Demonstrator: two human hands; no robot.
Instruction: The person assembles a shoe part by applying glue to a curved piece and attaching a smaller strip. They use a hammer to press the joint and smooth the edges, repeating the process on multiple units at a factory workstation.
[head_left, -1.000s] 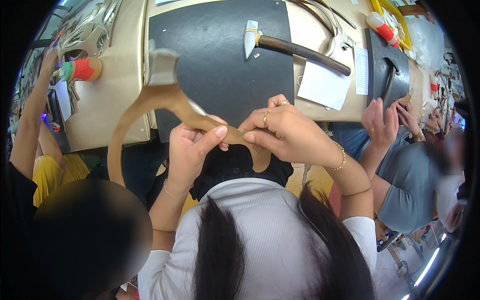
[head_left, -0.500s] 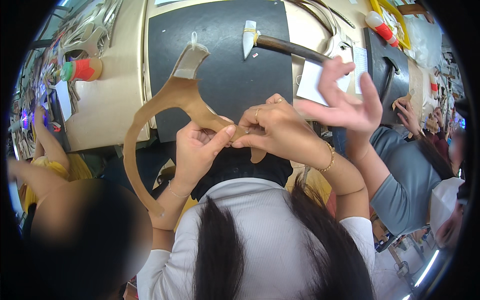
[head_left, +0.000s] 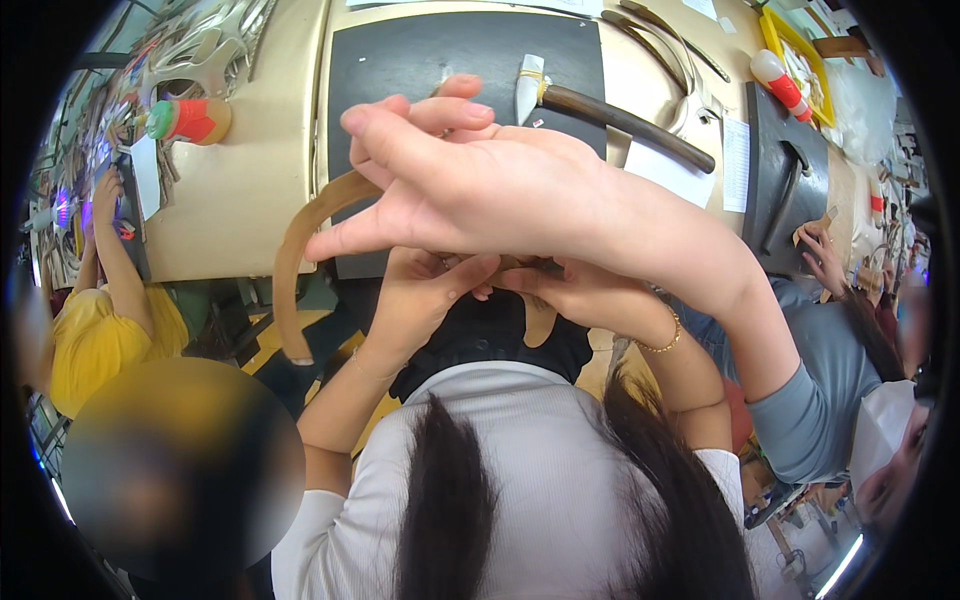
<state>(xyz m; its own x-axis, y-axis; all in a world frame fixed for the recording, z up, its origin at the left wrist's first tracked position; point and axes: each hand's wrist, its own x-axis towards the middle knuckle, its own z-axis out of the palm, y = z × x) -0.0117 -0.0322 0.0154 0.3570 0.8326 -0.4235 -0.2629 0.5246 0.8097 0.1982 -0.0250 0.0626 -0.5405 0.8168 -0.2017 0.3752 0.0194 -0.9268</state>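
Note:
A curved, flat tan strap piece point(head_left: 287, 265), leather-like, is held in front of my waist, just off the table's near edge. My left hand point(head_left: 425, 298) pinches it with thumb and fingers. Beside it, my right hand point(head_left: 595, 298) is closed on the same piece, its thumb pointing toward my left thumb. One rounded tan end hangs below my right hand. A co-worker's forearm and open hand point(head_left: 470, 185) stretch in from the right above my hands, hiding the middle of the strap piece and part of my fingers.
On the black mat point(head_left: 450, 45) lies a wooden-handled hammer point(head_left: 630, 125). A bottle with an orange label point(head_left: 190, 121) stands left; a white-and-red bottle point(head_left: 782, 88) lies right by a yellow tray point(head_left: 800, 55). Paper sheets point(head_left: 670, 175) lie near the hammer. Co-workers sit on both sides.
The co-worker's hand has swung leftward from the right, now over my hands and the strap piece. My hands still grip the piece, whose upper part is now covered.

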